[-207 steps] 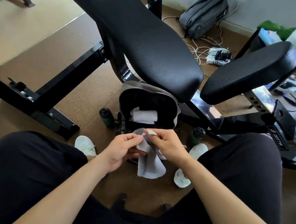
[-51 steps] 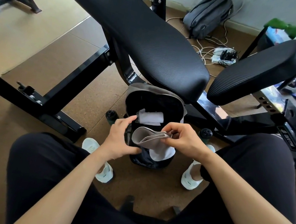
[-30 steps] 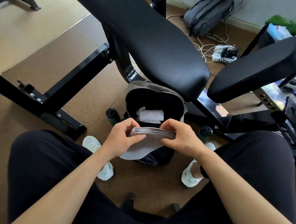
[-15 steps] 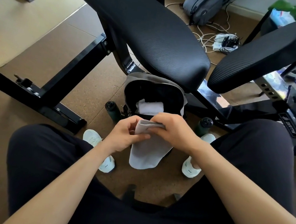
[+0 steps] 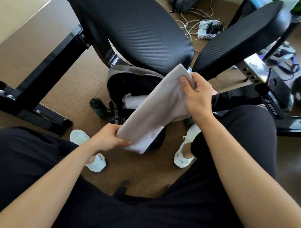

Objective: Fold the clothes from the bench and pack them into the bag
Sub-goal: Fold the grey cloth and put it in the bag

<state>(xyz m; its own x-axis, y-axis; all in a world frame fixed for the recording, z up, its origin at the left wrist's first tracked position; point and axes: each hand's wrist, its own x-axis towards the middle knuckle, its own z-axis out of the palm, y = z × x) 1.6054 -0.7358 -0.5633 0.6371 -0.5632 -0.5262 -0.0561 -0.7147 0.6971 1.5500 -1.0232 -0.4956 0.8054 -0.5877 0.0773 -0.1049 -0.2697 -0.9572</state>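
Both hands pinch a pale grey fabric garment [image 5: 158,111], stretched taut: left hand [image 5: 107,140] at the near low end, right hand [image 5: 197,97] at the far high end. Long axis diagonal, directly above the open grey, black-lined bag [image 5: 132,70] on the floor.

The grey sock [image 5: 158,107] was pulled out long — right hand [image 5: 197,97] rose toward the bench, left hand [image 5: 109,140] dropped nearer.

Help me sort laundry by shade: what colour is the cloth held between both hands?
The soft cloth is plain light grey; head view.
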